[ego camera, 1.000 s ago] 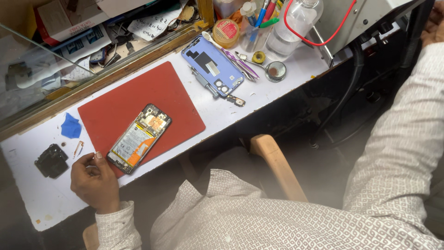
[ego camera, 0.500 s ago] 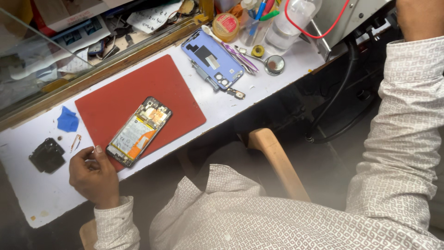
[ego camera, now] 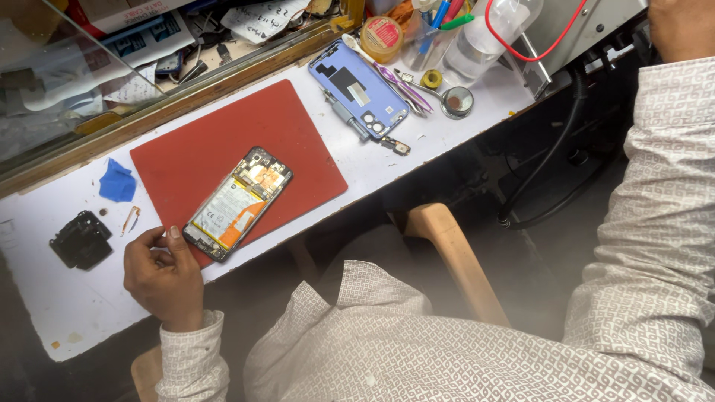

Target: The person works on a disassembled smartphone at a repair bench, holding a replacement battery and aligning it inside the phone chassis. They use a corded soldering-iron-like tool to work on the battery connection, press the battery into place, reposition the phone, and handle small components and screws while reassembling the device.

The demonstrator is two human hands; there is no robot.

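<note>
Phone (ego camera: 237,202), back off, lies on the red mat (ego camera: 201,149), at its near edge. Your left hand (ego camera: 160,272) rests curled just beside the phone's lower end, holding nothing I can make out. Right hand (ego camera: 679,28), far right of the mat, is cut off: grip unreadable. Blue cover (ego camera: 359,88) lies just past the mat.

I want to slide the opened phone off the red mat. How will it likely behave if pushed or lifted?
The opened phone lies flat, so it should slide, not roll. Its exposed battery and circuit boards look fragile; gripping the frame edges seems safer. The red mat may grip it somewhat. The left hand rests by its lower corner.
</note>
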